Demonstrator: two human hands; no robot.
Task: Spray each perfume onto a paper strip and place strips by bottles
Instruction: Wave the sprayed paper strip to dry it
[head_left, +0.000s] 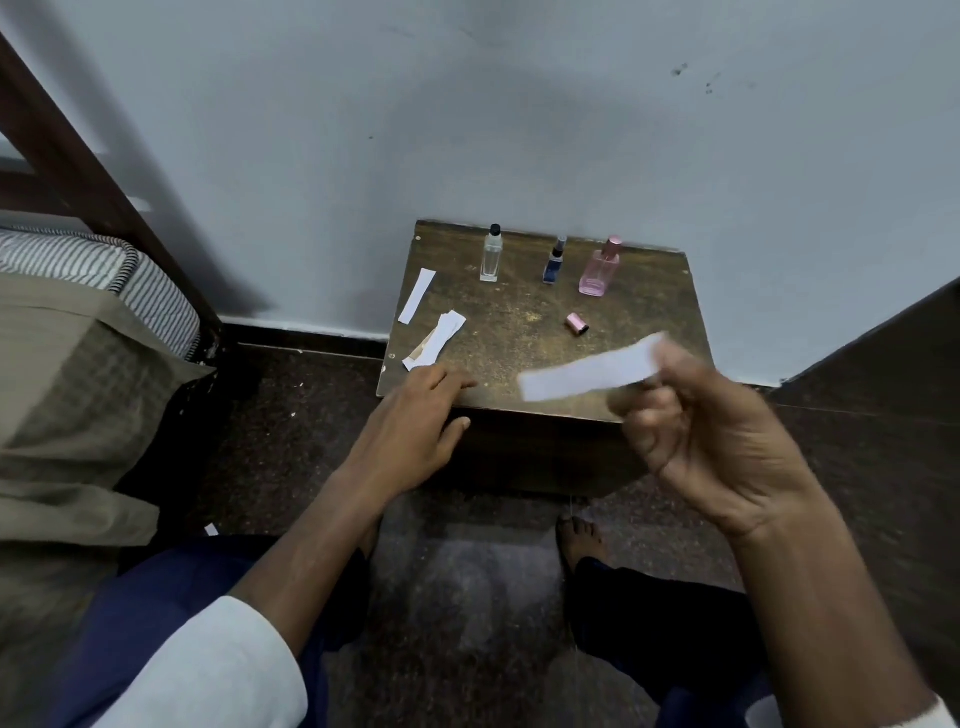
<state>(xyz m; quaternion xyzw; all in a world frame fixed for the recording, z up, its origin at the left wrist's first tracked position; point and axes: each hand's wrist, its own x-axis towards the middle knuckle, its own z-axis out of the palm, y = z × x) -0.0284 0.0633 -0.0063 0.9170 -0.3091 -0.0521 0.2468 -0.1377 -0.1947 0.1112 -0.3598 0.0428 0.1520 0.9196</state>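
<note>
Currently right hand (711, 441) fingers pinch a blurred paper strip (592, 369), left hand (415, 421) fingers spread on the surface (519, 332); risk: loose pink cap (577, 324) at 12 o'clock gets swept off.

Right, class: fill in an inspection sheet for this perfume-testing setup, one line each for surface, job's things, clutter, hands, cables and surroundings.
Surface: small dark wooden table against the wall, top worn and speckled.
Job's things: clear bottle, blue bottle and pink bottle upright in a row at the back; a loose pink cap lies on its side in front of them; single strip at the left; small pile of strips near the left edge.
Clutter: paper scrap on the floor.
Hands: left hand rests on the table's front edge, fingers straight; right hand pinches a held strip, blurred.
Cables: nothing seen.
Surroundings: pale wall, bed at left, dark floor.
</note>
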